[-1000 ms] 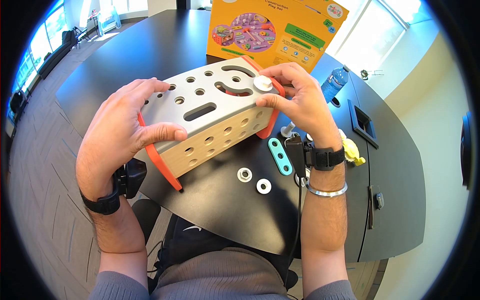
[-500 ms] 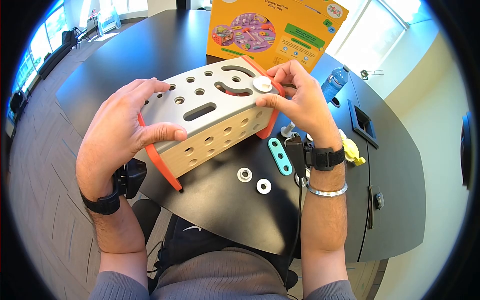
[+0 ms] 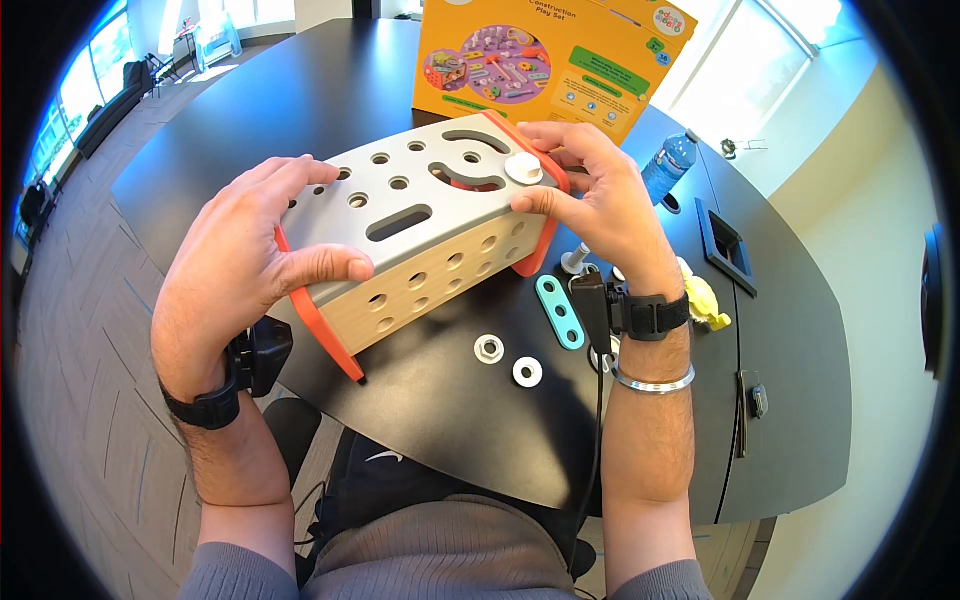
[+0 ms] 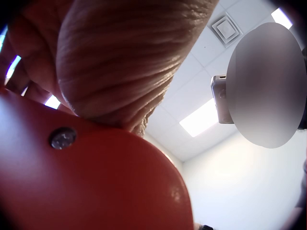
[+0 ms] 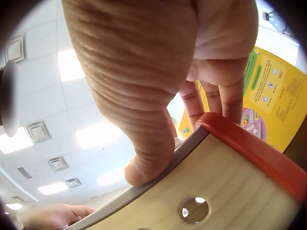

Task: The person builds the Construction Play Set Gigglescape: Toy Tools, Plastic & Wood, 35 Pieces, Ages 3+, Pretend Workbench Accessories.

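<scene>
A wooden toy workbench [image 3: 440, 285] with a grey perforated top and red end panels stands on the black table, tilted across the head view. My left hand [image 3: 225, 235] grips its left end, thumb along the near top edge and fingers over the top. My right hand [image 3: 600, 190] holds the right end, with its thumb [image 5: 151, 158] on the near top edge and the other fingers behind the red end panel [image 5: 249, 148]. A white toy bolt [image 3: 524, 168] sits head up at the right corner of the top, between right thumb and index finger.
Two white nuts [image 3: 489, 349] and a teal strip with three holes [image 3: 560, 313] lie in front of the workbench. Near the right wrist are another white bolt [image 3: 576, 260] and a yellow item [image 3: 706, 300]. Behind stand a yellow box [image 3: 540, 60] and a water bottle [image 3: 669, 165].
The white bolt's head has turned in place. My right index finger has come off it, and the right fingers have shifted slightly. The left hand and workbench have stayed put.
</scene>
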`<state>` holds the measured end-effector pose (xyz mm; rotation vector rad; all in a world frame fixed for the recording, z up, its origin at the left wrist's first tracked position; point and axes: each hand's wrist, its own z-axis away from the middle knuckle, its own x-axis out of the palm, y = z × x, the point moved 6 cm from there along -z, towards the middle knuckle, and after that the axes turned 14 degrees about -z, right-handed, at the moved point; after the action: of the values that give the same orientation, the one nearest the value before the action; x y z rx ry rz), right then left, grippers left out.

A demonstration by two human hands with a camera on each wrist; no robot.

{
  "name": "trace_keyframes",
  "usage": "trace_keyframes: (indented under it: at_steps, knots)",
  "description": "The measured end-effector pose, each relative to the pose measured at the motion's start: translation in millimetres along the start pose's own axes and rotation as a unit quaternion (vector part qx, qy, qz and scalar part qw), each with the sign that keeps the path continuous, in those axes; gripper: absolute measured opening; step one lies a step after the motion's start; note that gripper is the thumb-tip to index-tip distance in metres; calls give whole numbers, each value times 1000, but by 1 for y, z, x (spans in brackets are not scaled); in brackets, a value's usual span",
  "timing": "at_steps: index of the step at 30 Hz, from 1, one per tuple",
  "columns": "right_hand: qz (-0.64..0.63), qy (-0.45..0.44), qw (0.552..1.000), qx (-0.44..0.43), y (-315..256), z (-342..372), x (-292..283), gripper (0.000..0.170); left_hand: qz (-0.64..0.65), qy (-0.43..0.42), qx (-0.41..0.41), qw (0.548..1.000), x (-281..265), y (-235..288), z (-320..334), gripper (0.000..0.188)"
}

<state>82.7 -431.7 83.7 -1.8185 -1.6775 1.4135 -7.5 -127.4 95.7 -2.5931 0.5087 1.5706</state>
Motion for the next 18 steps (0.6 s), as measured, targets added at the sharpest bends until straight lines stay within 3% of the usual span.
trace_keyframes:
  at_steps: [1,5,7,11,14,16,18]
  knots:
    - [33,-2,998,-58,-2,0,0,52,0,0,0,1000,0,0,0,101]
    - [28,20,998,-43,8,0,-5,57,-2,-3,-1,1000,-1,1,0,100]
    - [-23,23,999,28,14,0,-5,58,-2,-2,0,1000,-1,1,0,99]
    - [-23,7,1000,-18,-2,1,0,53,-1,-12,-8,1000,0,-1,0,100]
    - [68,-9,997,-44,0,1,-2,55,-1,-15,-10,1000,0,0,0,100]
    - [46,-7,998,37,9,0,-3,60,-4,-5,-4,1000,-1,1,0,98]
    - [18,-3,998,52,4,1,-1,59,-2,-3,-2,1000,-1,1,0,99]
